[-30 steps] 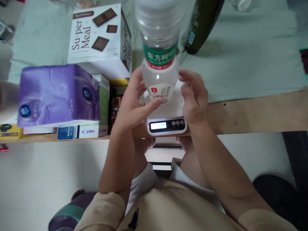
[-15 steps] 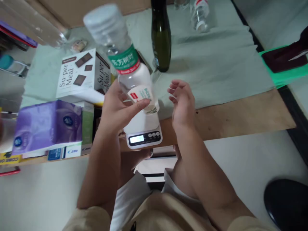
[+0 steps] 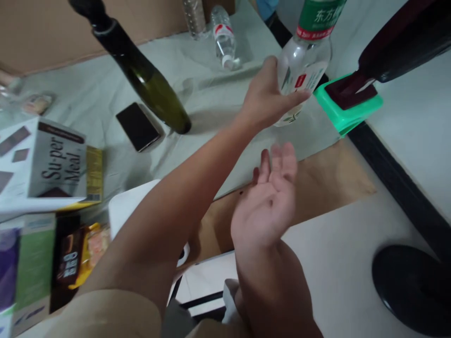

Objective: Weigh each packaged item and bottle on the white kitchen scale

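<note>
A clear plastic bottle [image 3: 294, 65] with a green and red band is gripped by my left hand [image 3: 269, 96], which reaches across to the table's right part. The bottle stands upright or nearly so, its top cut off by the frame; I cannot tell whether its base touches the cloth. Just below it is my right hand [image 3: 266, 204], palm up with fingers apart, holding nothing. My left forearm covers most of the white kitchen scale [image 3: 132, 204], hiding its display.
A dark green glass bottle [image 3: 155, 94] and a black phone [image 3: 138, 126] are on the cloth. At left are a Su-per Meal box [image 3: 59, 159] and snack packs [image 3: 79, 253]. A bright green tray [image 3: 347, 117] sits at right. Plastic bottles [image 3: 223, 40] lie at the back.
My left hand has carried the plastic bottle off the scale and to the right. My right hand has turned palm up. The camera view has swung right.
</note>
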`<state>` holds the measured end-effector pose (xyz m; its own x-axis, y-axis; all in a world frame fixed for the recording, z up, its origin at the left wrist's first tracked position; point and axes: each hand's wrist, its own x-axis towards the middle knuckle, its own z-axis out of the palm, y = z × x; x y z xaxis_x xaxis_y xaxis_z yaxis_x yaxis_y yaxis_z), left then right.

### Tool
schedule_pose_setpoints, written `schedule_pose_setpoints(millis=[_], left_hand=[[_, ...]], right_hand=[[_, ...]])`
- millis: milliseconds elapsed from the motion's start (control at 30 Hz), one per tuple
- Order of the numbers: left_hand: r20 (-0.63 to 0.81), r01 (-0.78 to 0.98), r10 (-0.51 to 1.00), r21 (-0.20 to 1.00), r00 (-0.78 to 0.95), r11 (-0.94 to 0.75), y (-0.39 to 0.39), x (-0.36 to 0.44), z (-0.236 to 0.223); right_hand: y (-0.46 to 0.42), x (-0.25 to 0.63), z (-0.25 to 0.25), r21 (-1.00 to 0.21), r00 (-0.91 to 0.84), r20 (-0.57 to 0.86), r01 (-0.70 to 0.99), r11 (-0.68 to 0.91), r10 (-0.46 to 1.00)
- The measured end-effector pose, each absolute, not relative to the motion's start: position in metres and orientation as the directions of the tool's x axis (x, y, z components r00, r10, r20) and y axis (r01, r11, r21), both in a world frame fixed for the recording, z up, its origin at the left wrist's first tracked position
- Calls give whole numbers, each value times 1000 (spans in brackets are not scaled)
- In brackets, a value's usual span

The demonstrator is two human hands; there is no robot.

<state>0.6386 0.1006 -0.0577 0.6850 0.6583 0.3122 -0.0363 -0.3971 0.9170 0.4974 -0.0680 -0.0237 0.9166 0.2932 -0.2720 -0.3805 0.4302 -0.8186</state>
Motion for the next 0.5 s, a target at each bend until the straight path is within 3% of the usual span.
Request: schedule_pose_setpoints(millis=[267, 500], left_hand=[[227, -39, 548, 942, 805, -334, 138, 724, -123], [220, -29, 462, 922, 859, -387, 124, 722, -103]], right_hand=[[-86, 544, -21, -804, 917, -367, -398, 443, 158], [-111, 565, -31, -738, 847, -492, -529, 418, 204]])
